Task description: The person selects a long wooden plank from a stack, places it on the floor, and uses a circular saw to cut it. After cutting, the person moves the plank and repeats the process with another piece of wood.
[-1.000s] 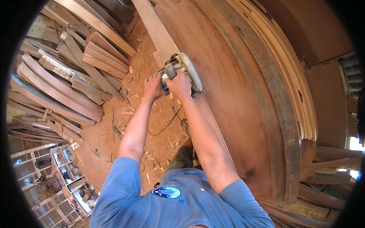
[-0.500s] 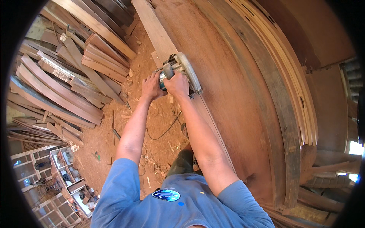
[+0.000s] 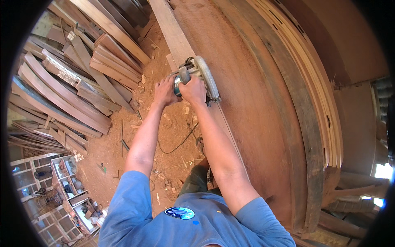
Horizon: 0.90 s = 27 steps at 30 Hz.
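Note:
A circular saw [image 3: 207, 78] with a grey blade guard and a teal motor body rests on a long pale plank [image 3: 175, 35]. My right hand [image 3: 194, 89] is wrapped round its rear handle. On the saw's left side, my left hand [image 3: 165, 91] grips the motor housing, its fingertips partly hidden. The plank runs away from me along the left edge of a wide brown wooden surface [image 3: 251, 119]. Behind the saw, a narrow strip of wood [image 3: 224, 123] continues back toward my right forearm. The blade itself is out of sight under the guard.
Curved and straight offcuts [image 3: 61, 90] lie piled at the left. Long boards [image 3: 302, 103] stack up along the right. A dark cord [image 3: 179, 148] loops over the sawdust-covered floor [image 3: 119, 156]. A compartment tray [image 3: 76, 197] with small items sits at the lower left.
The whole view has shifted and tilted slightly. Both hands keep their hold on the saw; whether it has advanced along the plank is hard to make out.

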{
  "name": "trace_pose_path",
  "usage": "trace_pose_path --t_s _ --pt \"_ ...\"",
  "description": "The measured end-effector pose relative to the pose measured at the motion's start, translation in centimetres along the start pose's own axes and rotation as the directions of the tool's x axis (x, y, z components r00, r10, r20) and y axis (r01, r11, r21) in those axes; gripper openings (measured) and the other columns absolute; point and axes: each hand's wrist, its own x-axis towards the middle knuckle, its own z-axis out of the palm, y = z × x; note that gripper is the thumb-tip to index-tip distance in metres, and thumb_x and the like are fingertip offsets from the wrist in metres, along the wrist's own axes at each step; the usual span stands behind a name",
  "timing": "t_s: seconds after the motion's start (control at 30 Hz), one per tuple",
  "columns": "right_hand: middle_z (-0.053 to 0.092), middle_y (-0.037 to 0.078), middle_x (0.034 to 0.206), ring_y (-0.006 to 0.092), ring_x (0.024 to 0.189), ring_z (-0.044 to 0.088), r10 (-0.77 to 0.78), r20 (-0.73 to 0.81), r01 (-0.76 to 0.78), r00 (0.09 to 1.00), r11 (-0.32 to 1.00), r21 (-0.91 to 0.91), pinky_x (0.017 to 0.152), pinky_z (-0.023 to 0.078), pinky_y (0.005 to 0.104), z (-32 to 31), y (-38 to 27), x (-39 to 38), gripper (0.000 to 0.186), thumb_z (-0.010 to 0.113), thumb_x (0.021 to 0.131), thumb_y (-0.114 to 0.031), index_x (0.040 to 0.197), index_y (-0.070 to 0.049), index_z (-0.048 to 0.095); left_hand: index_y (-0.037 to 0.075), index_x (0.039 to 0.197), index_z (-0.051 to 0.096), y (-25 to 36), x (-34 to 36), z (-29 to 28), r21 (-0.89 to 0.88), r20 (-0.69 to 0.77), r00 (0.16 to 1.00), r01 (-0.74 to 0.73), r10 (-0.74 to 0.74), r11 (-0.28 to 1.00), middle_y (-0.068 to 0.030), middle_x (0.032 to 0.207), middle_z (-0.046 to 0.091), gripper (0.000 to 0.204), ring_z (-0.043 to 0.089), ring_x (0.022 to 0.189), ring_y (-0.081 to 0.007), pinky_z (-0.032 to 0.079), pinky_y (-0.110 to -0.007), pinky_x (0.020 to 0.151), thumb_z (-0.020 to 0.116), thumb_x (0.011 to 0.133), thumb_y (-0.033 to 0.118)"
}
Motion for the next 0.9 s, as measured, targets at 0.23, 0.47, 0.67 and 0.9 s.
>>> trace_pose_path --t_s 0.23,0.47,0.67,0.9 --pt "0.072 0.027 0.120 0.0424 0.116 0.068 -0.008 -0.017 0.008 1.000 1.000 -0.005 0.100 0.054 0.0502 0.8 -0.4 1.9 0.054 0.073 0.084 -0.033 0.127 -0.001 0.069 0.013 0.151 0.047 -0.7 1.7 -0.6 -0.021 0.033 0.999 0.017 -0.016 1.000 -0.0116 0.149 0.056 0.111 0.055 0.135 -0.0345 0.042 -0.047 0.106 0.093 0.054 0.041" --pt "0.072 0.028 0.119 0.0425 0.114 0.069 -0.021 -0.054 0.020 0.998 1.000 -0.024 0.099 0.055 0.0509 1.6 -0.6 3.6 0.053 0.073 0.083 -0.032 0.127 -0.002 0.068 0.016 0.152 0.045 -2.0 3.3 0.4 0.009 -0.018 0.999 -0.035 0.035 0.999 -0.0098 0.141 0.061 0.112 0.059 0.126 -0.0319 0.045 -0.044 0.101 0.093 0.052 0.039" --pt "0.072 0.028 0.117 0.0441 0.114 0.068 -0.011 0.001 0.011 1.000 1.000 -0.008 0.099 0.055 0.0524 1.8 -1.4 4.9 0.053 0.073 0.084 -0.033 0.127 -0.002 0.068 0.018 0.153 0.044 -3.0 4.4 -0.2 -0.006 -0.029 0.999 -0.043 0.043 0.999 -0.0094 0.139 0.062 0.113 0.059 0.127 -0.0318 0.044 -0.045 0.102 0.092 0.052 0.035" --pt "0.075 0.026 0.104 0.0450 0.104 0.070 0.001 -0.092 0.004 0.996 0.999 0.054 0.091 0.056 0.0535 3.1 -1.9 6.6 0.038 0.073 0.079 -0.029 0.108 -0.005 0.075 0.018 0.153 0.044 -3.7 6.1 -0.6 -0.027 -0.028 0.999 -0.039 0.038 0.999 -0.0085 0.138 0.061 0.113 0.059 0.125 -0.0321 0.043 -0.046 0.101 0.092 0.052 0.034"
